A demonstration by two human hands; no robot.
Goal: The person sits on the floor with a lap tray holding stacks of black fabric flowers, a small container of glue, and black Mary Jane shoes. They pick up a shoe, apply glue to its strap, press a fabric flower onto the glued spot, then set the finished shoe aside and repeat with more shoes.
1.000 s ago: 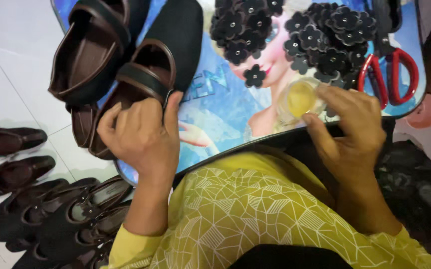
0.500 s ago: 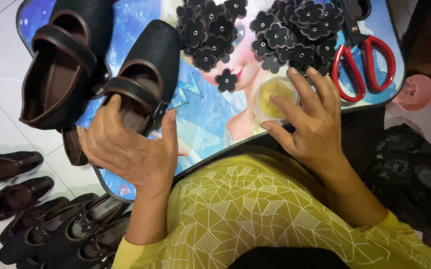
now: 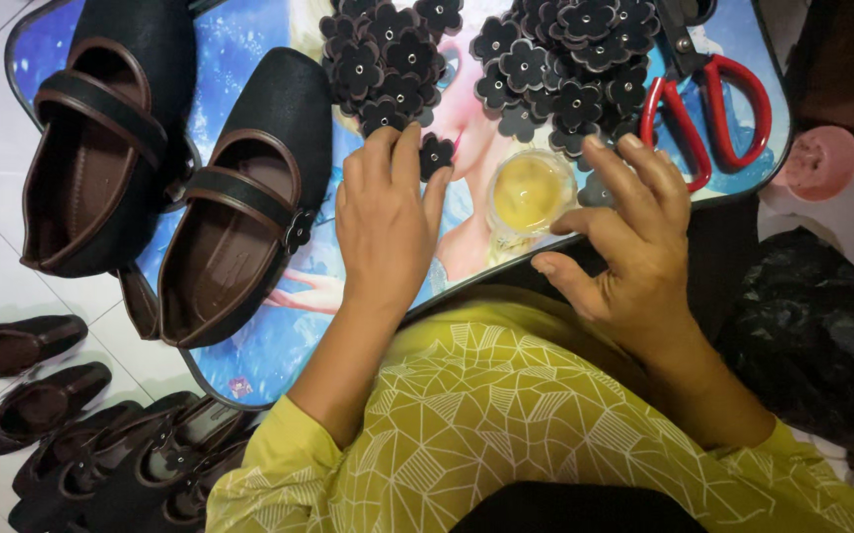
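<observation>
My left hand (image 3: 386,222) lies on the picture-printed tray table (image 3: 279,336), its fingertips and thumb closed on a single black fabric flower (image 3: 437,154) at the edge of a pile of black flowers (image 3: 388,59). My right hand (image 3: 634,247) hovers just right of a small clear cup of yellow glue (image 3: 529,190), fingers curled and apart, holding nothing. A black shoe with a brown strap (image 3: 249,197) lies just left of my left hand, apart from it. A second, matching shoe (image 3: 101,138) lies further left.
A second heap of black flowers (image 3: 570,59) and red-handled scissors (image 3: 708,109) lie at the table's far right. Several dark shoes (image 3: 81,434) stand on the white tile floor at lower left. A pink cup (image 3: 822,163) and a black bag (image 3: 812,336) are on the right.
My left hand has left the near shoe and moved right to the single flower. My right hand has come off the glue cup and drawn back to its right.
</observation>
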